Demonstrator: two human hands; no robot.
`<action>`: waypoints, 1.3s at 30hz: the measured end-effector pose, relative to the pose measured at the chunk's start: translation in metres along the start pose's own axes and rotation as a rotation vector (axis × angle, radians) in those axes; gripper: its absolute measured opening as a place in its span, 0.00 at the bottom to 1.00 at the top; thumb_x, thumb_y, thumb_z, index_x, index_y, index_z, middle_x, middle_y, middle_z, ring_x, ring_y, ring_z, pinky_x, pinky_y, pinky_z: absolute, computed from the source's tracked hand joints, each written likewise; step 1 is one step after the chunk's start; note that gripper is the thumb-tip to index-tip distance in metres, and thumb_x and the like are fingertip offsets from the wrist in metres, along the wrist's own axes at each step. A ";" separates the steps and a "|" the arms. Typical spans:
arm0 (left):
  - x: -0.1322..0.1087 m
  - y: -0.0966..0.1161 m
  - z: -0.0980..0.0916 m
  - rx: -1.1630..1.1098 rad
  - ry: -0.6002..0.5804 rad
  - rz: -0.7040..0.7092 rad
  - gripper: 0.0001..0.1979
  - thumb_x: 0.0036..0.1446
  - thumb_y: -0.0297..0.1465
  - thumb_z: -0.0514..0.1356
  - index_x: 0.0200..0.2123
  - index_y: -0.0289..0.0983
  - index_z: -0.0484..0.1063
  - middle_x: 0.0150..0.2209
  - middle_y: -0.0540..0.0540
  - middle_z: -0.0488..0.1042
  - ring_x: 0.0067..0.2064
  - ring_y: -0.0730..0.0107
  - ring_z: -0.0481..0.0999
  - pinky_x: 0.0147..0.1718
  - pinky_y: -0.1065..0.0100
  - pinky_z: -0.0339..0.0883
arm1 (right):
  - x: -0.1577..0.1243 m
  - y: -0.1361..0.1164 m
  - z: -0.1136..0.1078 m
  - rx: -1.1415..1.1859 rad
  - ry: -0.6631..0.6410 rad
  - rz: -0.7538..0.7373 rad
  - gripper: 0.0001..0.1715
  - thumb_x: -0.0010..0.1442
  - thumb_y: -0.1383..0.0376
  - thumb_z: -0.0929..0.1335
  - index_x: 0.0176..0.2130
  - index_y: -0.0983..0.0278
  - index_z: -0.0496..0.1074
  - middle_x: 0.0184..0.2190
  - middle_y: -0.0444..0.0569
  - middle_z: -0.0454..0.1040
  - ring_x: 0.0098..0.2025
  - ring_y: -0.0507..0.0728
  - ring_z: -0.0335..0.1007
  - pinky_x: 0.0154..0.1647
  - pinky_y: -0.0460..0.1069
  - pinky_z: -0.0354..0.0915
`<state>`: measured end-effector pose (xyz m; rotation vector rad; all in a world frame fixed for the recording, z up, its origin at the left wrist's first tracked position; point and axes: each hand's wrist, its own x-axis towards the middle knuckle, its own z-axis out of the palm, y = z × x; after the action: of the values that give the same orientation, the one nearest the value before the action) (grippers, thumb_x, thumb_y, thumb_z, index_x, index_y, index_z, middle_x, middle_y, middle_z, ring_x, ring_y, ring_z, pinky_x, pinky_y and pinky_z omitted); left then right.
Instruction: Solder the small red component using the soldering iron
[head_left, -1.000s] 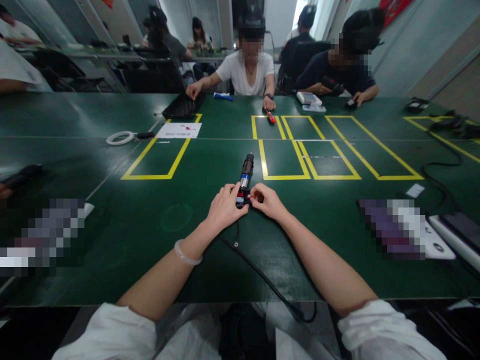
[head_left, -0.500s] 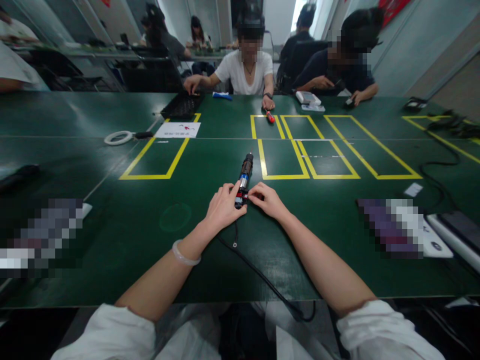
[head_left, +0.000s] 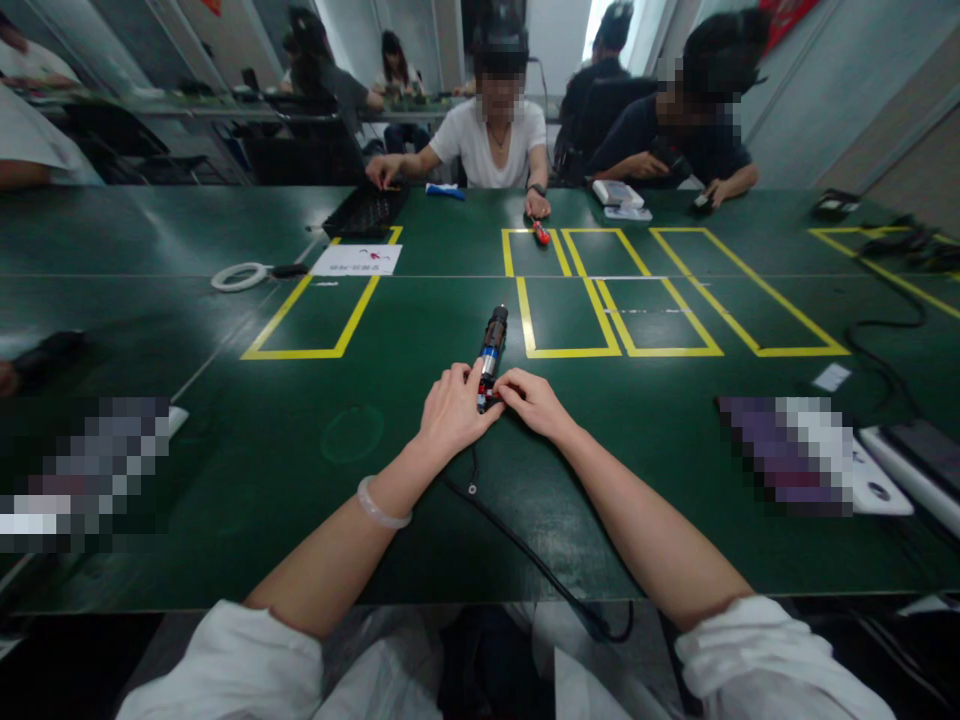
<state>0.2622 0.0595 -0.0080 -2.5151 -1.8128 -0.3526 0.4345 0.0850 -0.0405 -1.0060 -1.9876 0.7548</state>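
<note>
In front of me on the green table (head_left: 270, 420) lies an opened electric screwdriver (head_left: 491, 340), its slim tip pointing away and a blue-and-silver motor section exposed. My left hand (head_left: 456, 405) is closed around its near end, thumb reaching across toward the right. Close against the same end, my right hand (head_left: 534, 400) has thumb and fingers pinched by a small red part; what sits between the fingertips is too small to make out. A black cable (head_left: 517, 545) runs from under my left hand over the near edge, beside a short lead with a ring terminal (head_left: 472, 489).
Yellow tape rectangles (head_left: 574, 352) mark the table. Across it, one person has a hand at a black tray (head_left: 365, 212) and another by a red screwdriver (head_left: 541, 233). A white sheet (head_left: 356, 260) and a white ring (head_left: 238, 277) lie left; a white device (head_left: 919, 470) lies right.
My left hand has shifted slightly right, and its thumb now reaches closer to my right fingertips, covering more of the near end. The electric screwdriver stays in place.
</note>
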 end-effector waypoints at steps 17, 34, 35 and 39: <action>0.003 -0.002 -0.001 0.004 -0.023 -0.045 0.33 0.61 0.46 0.52 0.65 0.39 0.53 0.50 0.38 0.66 0.47 0.55 0.69 0.43 0.61 0.64 | -0.001 0.004 0.002 0.135 0.024 0.087 0.10 0.63 0.63 0.64 0.38 0.65 0.72 0.32 0.46 0.73 0.32 0.52 0.67 0.36 0.46 0.61; -0.061 -0.100 -0.040 0.184 -0.147 -0.153 0.35 0.63 0.50 0.43 0.68 0.39 0.49 0.54 0.35 0.65 0.46 0.52 0.71 0.43 0.58 0.65 | -0.002 0.005 0.000 0.136 0.000 0.122 0.09 0.62 0.64 0.64 0.37 0.64 0.73 0.30 0.45 0.75 0.31 0.52 0.69 0.34 0.46 0.63; -0.066 -0.110 -0.043 0.203 -0.156 -0.176 0.35 0.63 0.50 0.43 0.68 0.38 0.50 0.55 0.34 0.64 0.47 0.51 0.71 0.43 0.58 0.65 | -0.002 0.004 0.000 0.133 -0.003 0.122 0.08 0.61 0.64 0.64 0.37 0.65 0.73 0.30 0.45 0.75 0.31 0.52 0.69 0.34 0.46 0.63; -0.087 -0.155 -0.053 0.290 -0.173 -0.263 0.36 0.63 0.50 0.42 0.67 0.36 0.51 0.55 0.32 0.65 0.50 0.48 0.70 0.48 0.56 0.63 | -0.002 0.002 -0.001 0.127 -0.011 0.119 0.08 0.61 0.65 0.64 0.37 0.65 0.73 0.30 0.46 0.75 0.30 0.52 0.68 0.34 0.46 0.62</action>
<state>0.0814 0.0206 0.0092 -2.1762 -2.0866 0.1236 0.4366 0.0846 -0.0426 -1.0528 -1.8768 0.9408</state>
